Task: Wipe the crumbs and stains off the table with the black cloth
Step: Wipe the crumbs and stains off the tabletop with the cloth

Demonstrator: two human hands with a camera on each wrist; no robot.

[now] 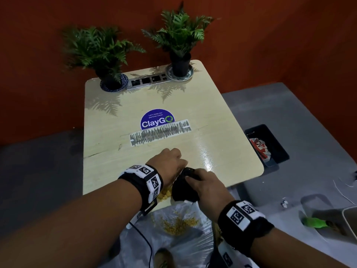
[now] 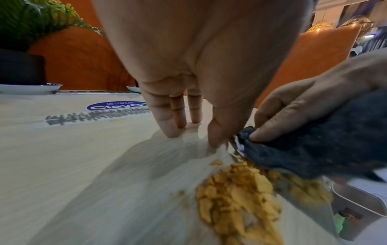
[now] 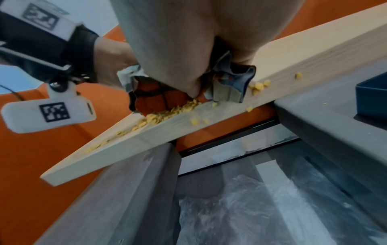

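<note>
My right hand point(image 1: 195, 180) grips the bunched black cloth point(image 1: 183, 188) at the front edge of the pale wooden table point(image 1: 222, 117). The cloth point(image 2: 335, 140) rests against a heap of yellow crumbs point(image 2: 236, 187) beside the edge. From below, the right hand point(image 3: 199, 82) is clenched round the cloth point(image 3: 230, 79), with crumbs point(image 3: 167, 112) strewn along the table edge point(image 3: 146, 140). Just left of the cloth, my left hand point(image 1: 170, 161) rests on the table, its straight fingertips point(image 2: 167, 131) touching the wood and holding nothing. Grey scribbled stains point(image 1: 160, 132) cross the table's middle.
Two potted ferns point(image 1: 104, 53) point(image 1: 179, 35) on saucers and a socket strip point(image 1: 148, 81) stand at the back. A blue ClayGo sticker point(image 1: 157, 119) lies mid-table. A dark tray point(image 1: 266, 144) sits to the right. Below the front edge, a plastic bag point(image 1: 183, 229) holds more crumbs.
</note>
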